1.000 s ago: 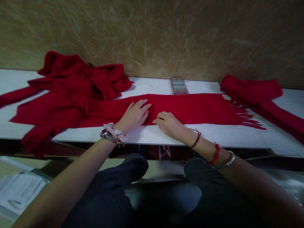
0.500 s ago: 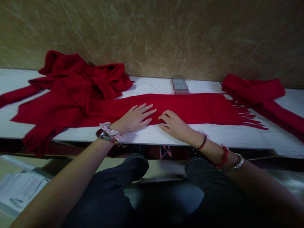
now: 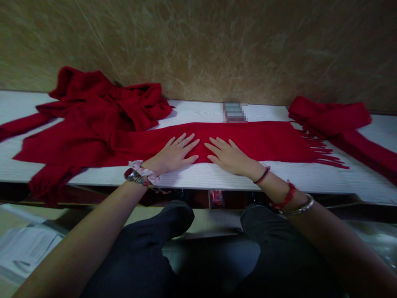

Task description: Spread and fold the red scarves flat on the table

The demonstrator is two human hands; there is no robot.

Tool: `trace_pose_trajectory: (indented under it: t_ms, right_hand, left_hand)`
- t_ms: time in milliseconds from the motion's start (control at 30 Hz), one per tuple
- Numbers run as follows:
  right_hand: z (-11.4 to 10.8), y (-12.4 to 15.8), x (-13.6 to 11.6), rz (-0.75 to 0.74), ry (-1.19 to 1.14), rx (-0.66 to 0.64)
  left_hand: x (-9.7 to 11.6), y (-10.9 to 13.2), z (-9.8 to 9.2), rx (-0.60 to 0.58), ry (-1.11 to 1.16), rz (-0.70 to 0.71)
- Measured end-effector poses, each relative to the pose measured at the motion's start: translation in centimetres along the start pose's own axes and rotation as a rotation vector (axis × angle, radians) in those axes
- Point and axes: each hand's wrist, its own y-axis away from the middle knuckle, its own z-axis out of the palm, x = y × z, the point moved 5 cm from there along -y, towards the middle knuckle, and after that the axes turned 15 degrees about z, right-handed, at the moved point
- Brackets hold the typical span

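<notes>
A long red scarf (image 3: pixel 266 141) with a fringed right end lies flat along a white table (image 3: pixel 310 178). My left hand (image 3: pixel 175 154) rests palm down on the scarf's middle, fingers spread, a ring on one finger. My right hand (image 3: pixel 231 156) lies flat beside it on the same scarf, fingers stretched out. The two hands are a small gap apart. Neither holds anything.
A heap of red scarves (image 3: pixel 102 107) covers the table's left part, one end hanging over the front edge. Another red scarf (image 3: pixel 335 118) lies at the far right. A small blurred object (image 3: pixel 235 111) stands by the marbled wall. My knees are below the table edge.
My right hand has opened from a curled pose to flat on the scarf and slid slightly up. My left hand's fingers have spread and moved a little rightward.
</notes>
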Motion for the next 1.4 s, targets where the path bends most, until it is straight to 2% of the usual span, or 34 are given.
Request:
trace_pose_trajectory:
  t_ms: [133, 233, 367, 500, 733, 967, 1067, 1133, 1200, 1333, 1400]
  right_hand:
    - [-0.4, 0.4, 1.0, 0.086, 0.042, -0.061]
    - [-1.0, 0.3, 1.1, 0.134, 0.015, -0.029]
    - [-0.9, -0.2, -0.3, 0.044, -0.013, 0.048]
    - [-0.1, -0.6, -0.4, 0.01, 0.0, 0.018]
    - [-0.3, 0.5, 3.5, 0.165, 0.083, -0.067]
    - [-0.2, 1.4, 8.9, 0.324, 0.102, 0.009]
    - [-0.2, 1.5, 10.2, 0.366, 0.103, 0.028]
    - [-0.5, 1.4, 10.0, 0.384, 0.091, 0.046]
    - [-0.9, 1.2, 8.6, 0.35, 0.06, 0.085]
    - [-1.0, 0.7, 4.5, 0.193, 0.001, 0.108]
    - [-0.6, 0.6, 3.2, 0.152, 0.012, 0.08]
  left_hand:
    - [-0.6, 0.1, 0.3, 0.013, 0.01, -0.046]
    - [-0.7, 0.0, 0.4, 0.009, 0.021, -0.047]
    - [-0.6, -0.1, 0.3, -0.001, 0.043, -0.037]
    - [-0.5, -0.1, 0.1, -0.018, 0.047, -0.047]
    - [-0.5, 0.1, 0.0, -0.036, 0.064, -0.032]
    - [-0.4, 0.1, -0.1, -0.033, 0.072, -0.027]
    - [-0.6, 0.1, 0.1, -0.023, 0.075, -0.017]
    - [-0.6, 0.1, 0.0, -0.024, 0.083, -0.018]
    - [-0.2, -0.1, -0.5, -0.014, 0.079, -0.016]
    - [1.7, -1.4, -2.1, 0.133, 0.039, 0.028]
    - [2.5, -2.3, -2.1, 0.156, 0.046, 0.037]
